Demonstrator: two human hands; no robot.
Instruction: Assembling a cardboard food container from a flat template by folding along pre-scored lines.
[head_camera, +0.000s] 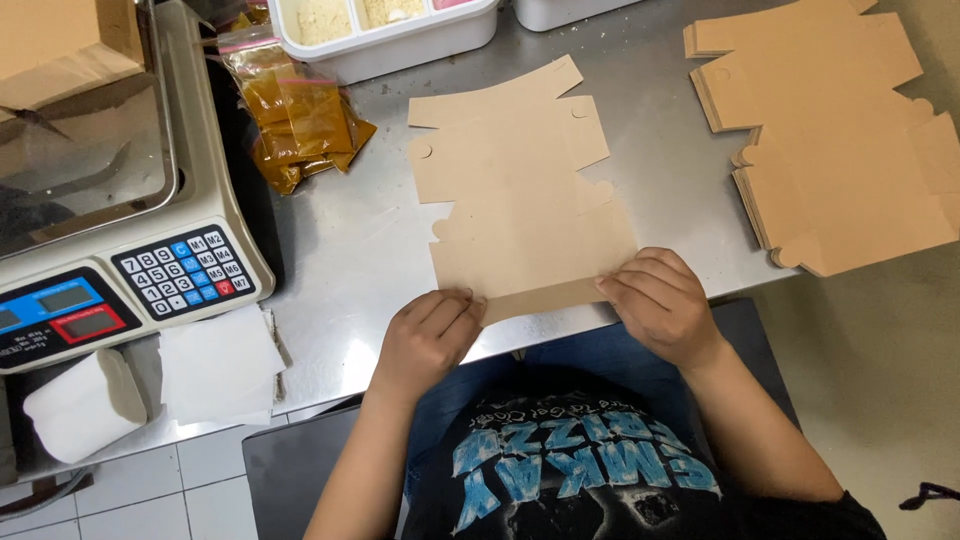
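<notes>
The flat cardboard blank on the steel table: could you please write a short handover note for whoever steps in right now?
Left hand: pressing the near-left edge of the flat cardboard blank.
Right hand: pressing its near-right edge.
The blank lies on the steel table; its near flap appears partly folded, the rest flat.
Stack of unfolded blanks lies to the right, untouched.

Flat brown cardboard box blank, die-cut with tabs and rounded notches along its left side, lying unfolded on the steel bench near its front edge. The blank runs from the bench's middle toward the front, slightly skewed. Its nearest flap is creased upward along the front edge, pinched at both ends by fingers.
</notes>
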